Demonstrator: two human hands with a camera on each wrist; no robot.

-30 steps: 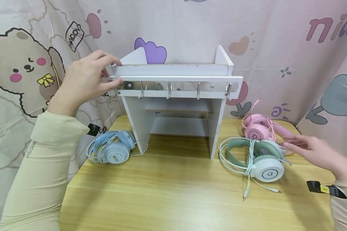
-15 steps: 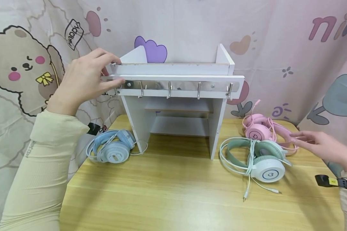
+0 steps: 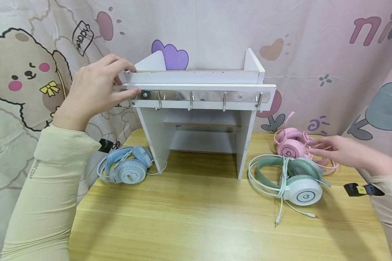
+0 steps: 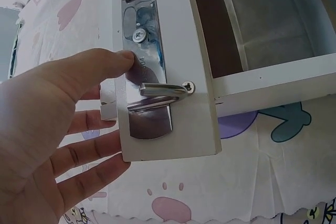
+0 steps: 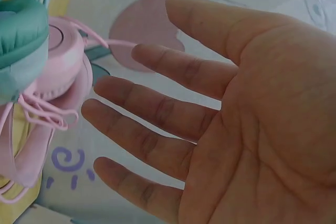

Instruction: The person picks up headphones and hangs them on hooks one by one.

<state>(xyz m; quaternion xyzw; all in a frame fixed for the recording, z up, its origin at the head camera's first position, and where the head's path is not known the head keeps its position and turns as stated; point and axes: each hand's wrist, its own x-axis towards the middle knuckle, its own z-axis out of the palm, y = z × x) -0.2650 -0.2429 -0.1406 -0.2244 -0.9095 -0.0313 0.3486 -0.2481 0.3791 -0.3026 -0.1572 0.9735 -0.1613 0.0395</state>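
My left hand [image 3: 96, 88] grips the left end of a white shelf's hook rail [image 3: 215, 97], thumb on the metal strip [image 4: 144, 66] and fingers behind the board in the left wrist view. Several metal hooks [image 3: 191, 100] stick out along the rail. My right hand [image 3: 349, 152], fingers extended and holding nothing, hovers at the right, overlapping the pink headphones [image 3: 289, 148] in the head view. In the right wrist view its palm shows, with the pink headphones [image 5: 68, 59] off the fingertips. Mint-green and white headphones [image 3: 303, 190] lie just in front of the pink pair.
Light blue headphones [image 3: 130, 170] lie left of the white shelf unit [image 3: 158, 137], their cable by its side panel. The shelf stands on a wooden table [image 3: 196, 217] before a printed cloth [image 3: 212, 32]. Two cable plugs of the green pair point toward the table's front.
My right hand first drew back to the right, then came up and leftward over the pink headphones. My left hand keeps its hold on the rail, and the headphones have not moved.
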